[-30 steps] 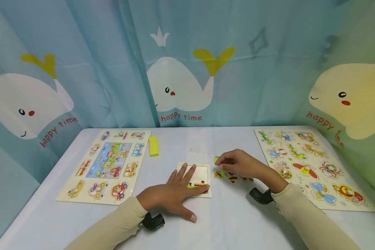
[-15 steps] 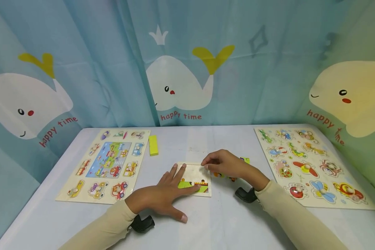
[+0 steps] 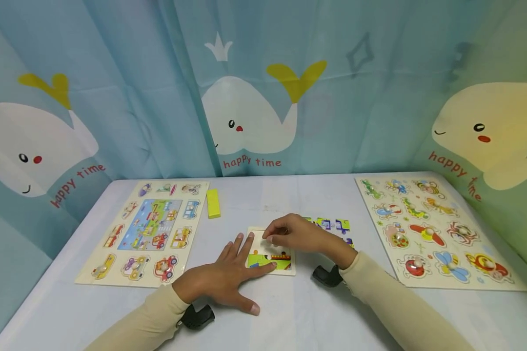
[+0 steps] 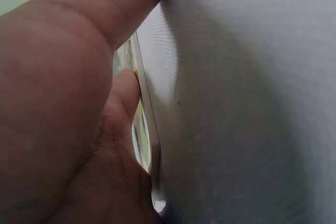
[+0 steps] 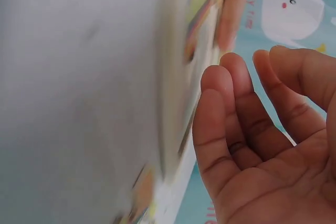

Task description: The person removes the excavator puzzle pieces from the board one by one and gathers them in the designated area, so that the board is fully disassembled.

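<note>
A small square wooden puzzle tray (image 3: 293,261) lies at the middle of the table, with bright green picture pieces (image 3: 282,264) along its near side. My left hand (image 3: 230,278) rests with fingers spread over the tray's left side, one finger reaching across the green pieces. Above the tray's bare upper part is my right hand (image 3: 295,233), thumb and index fingertip close together. No piece shows between those fingertips in the right wrist view, where the other fingers (image 5: 212,124) are gently bent. Loose puzzle pieces (image 3: 342,225) lie just right of the tray, partly hidden behind the right hand.
A large vehicle puzzle board (image 3: 129,265) lies at the left and an insect puzzle board (image 3: 421,248) at the right. Next to the left board is a yellow block (image 3: 213,204). A blue curtain (image 3: 325,136) with printed whales hangs behind the table.
My right hand has moved left from the loose pieces to above the tray, uncovering several of them. My left hand has shifted slightly left, showing more of the green pieces in the tray.
</note>
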A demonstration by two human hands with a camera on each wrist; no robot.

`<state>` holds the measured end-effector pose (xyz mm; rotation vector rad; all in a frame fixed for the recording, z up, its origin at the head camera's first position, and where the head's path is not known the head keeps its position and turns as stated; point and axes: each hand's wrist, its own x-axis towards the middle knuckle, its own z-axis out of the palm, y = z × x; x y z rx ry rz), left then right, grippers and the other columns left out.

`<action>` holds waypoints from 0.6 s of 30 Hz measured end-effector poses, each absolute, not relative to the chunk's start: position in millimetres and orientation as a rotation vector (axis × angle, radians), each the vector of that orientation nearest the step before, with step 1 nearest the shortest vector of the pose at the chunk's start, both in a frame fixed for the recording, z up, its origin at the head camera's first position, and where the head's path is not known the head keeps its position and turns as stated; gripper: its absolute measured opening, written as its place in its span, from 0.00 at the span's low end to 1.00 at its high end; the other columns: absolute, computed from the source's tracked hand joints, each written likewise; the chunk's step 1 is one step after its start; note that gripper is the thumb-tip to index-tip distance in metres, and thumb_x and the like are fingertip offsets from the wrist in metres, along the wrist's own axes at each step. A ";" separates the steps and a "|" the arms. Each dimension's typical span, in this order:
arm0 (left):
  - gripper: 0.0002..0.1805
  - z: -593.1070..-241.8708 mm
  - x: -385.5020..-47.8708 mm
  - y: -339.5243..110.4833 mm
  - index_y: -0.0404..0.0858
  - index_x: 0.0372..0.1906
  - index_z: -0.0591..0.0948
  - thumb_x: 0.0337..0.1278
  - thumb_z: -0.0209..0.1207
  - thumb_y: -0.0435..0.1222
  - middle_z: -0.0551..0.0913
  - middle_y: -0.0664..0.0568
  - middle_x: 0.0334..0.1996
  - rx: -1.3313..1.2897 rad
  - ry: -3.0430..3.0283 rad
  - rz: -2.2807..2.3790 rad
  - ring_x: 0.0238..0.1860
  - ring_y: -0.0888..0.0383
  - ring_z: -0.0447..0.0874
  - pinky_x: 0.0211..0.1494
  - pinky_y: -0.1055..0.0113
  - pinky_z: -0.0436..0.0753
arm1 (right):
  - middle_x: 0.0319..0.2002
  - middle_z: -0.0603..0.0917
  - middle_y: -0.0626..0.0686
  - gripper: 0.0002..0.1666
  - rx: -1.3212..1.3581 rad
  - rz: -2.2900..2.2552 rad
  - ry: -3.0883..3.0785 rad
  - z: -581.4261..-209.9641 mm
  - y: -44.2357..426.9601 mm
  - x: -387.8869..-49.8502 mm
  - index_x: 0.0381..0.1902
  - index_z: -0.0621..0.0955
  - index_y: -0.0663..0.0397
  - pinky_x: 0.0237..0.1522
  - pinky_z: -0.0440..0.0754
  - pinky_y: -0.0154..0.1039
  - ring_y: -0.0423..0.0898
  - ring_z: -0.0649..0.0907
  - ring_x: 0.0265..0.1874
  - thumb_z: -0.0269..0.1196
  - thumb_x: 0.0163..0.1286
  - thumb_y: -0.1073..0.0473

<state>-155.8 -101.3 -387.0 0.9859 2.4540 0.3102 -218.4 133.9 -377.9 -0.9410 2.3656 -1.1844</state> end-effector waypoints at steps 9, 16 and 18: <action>0.48 -388.2 -155.1 -101.0 0.66 0.75 0.57 0.47 0.62 0.67 0.23 0.42 0.75 0.972 2.459 0.341 0.72 0.41 0.14 0.71 0.43 0.33 | 0.41 0.85 0.50 0.10 -0.963 -1.205 2.236 -382.3 122.7 -214.0 0.45 0.84 0.61 0.41 0.78 0.35 0.41 0.81 0.35 0.57 0.71 0.66; 0.48 -390.5 -156.0 -101.7 0.66 0.74 0.58 0.46 0.63 0.67 0.22 0.43 0.75 0.954 2.456 0.367 0.72 0.41 0.14 0.72 0.44 0.33 | 0.41 0.86 0.50 0.11 -0.964 -1.199 2.208 -382.6 120.4 -212.4 0.46 0.84 0.59 0.40 0.77 0.35 0.39 0.77 0.27 0.56 0.72 0.65; 0.48 -390.0 -156.2 -101.6 0.66 0.74 0.58 0.47 0.62 0.67 0.22 0.43 0.75 0.959 2.449 0.369 0.72 0.42 0.14 0.71 0.43 0.32 | 0.38 0.86 0.50 0.11 -0.954 -1.197 2.201 -382.3 120.5 -212.2 0.46 0.84 0.58 0.33 0.74 0.33 0.39 0.73 0.20 0.56 0.73 0.66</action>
